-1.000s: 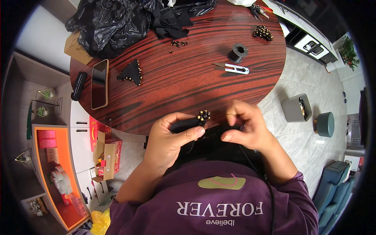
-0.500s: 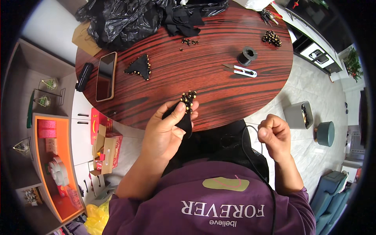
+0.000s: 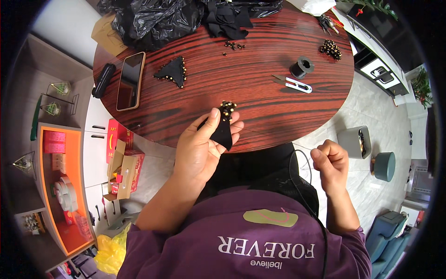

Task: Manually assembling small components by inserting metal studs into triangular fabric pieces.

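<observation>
My left hand (image 3: 195,146) pinches a small black fabric piece (image 3: 223,136) between thumb and fingers, near the table's front edge. Black and gold beads (image 3: 227,109) cluster along its upper end, while the lower part hangs bare and pointed. To the right, beyond the table edge, my right hand (image 3: 331,165) is closed with thumb against forefinger; whatever it pinches is too small to make out. On the table lies another black fabric triangle (image 3: 172,72), with beads along its edges. White-handled thread snips (image 3: 297,85) rest beside a spool of black thread (image 3: 302,68).
Loose beads (image 3: 234,45) lie at the back, and a bead pile (image 3: 330,49) sits back right near some pliers (image 3: 327,23). A phone (image 3: 130,83), a black case (image 3: 104,80) and a black plastic bag (image 3: 158,23) occupy the left side. A grey bin (image 3: 348,142) stands right.
The fabric piece has turned in my left hand, so more of its bare lower part shows, and the fingers have spread slightly. My right hand stays closed, nearly in place. The view has shifted slightly.
</observation>
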